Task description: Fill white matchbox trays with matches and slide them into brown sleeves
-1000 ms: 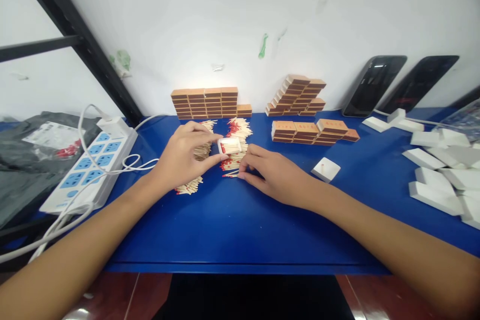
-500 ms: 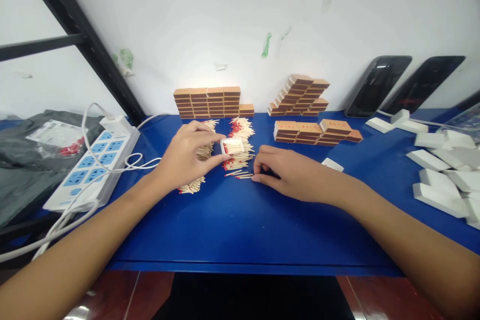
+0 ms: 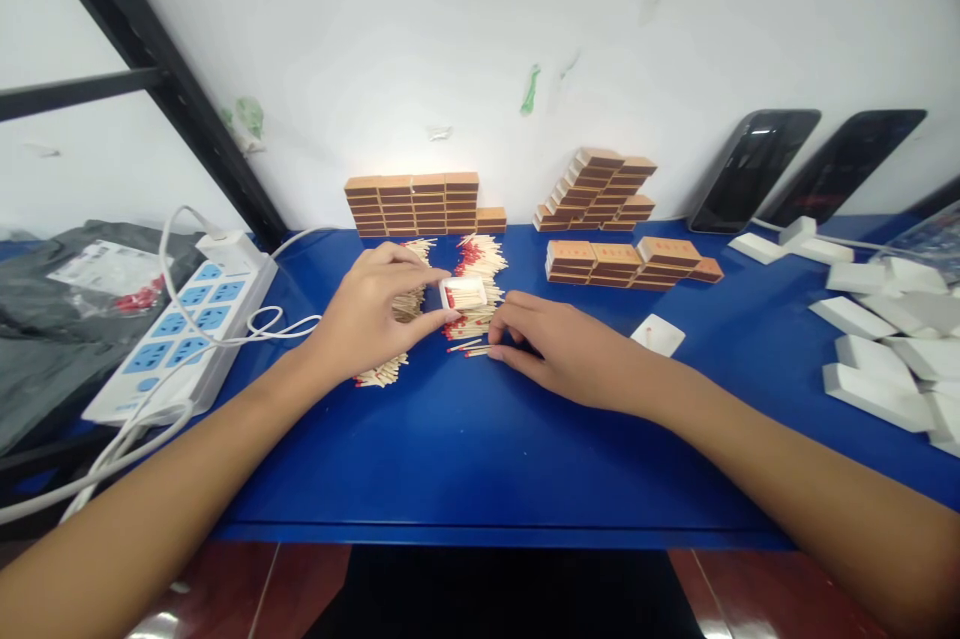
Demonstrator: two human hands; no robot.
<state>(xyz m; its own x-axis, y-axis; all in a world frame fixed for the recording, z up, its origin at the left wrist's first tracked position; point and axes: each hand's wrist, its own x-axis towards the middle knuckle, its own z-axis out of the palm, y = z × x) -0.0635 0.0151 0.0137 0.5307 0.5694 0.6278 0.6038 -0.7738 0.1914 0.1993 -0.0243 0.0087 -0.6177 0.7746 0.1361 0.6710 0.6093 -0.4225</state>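
My left hand (image 3: pixel 381 307) pinches a small white matchbox tray (image 3: pixel 450 296) between thumb and fingers, tilted above the table. Red-tipped matches (image 3: pixel 468 296) lie inside it. Below and behind the tray spreads a pile of loose matches (image 3: pixel 484 257). My right hand (image 3: pixel 551 344) is low over the table, thumb and fingertips closed on the plain ends of a few matches (image 3: pixel 475 352) just in front of that pile. A second bundle of matches (image 3: pixel 384 371) is partly hidden under my left hand.
Stacked matchboxes (image 3: pixel 412 204) stand against the wall, with a stepped stack (image 3: pixel 596 189) and a lower row (image 3: pixel 622 262) to the right. A white tray (image 3: pixel 658 335) lies beside my right wrist. White trays (image 3: pixel 874 359) are heaped far right, near two phones (image 3: pixel 754 169). A power strip (image 3: pixel 184 324) sits left.
My right hand has slid slightly left along the matches at the pile's front edge, uncovering more of the white tray by its wrist. The left hand holds its tray almost still.
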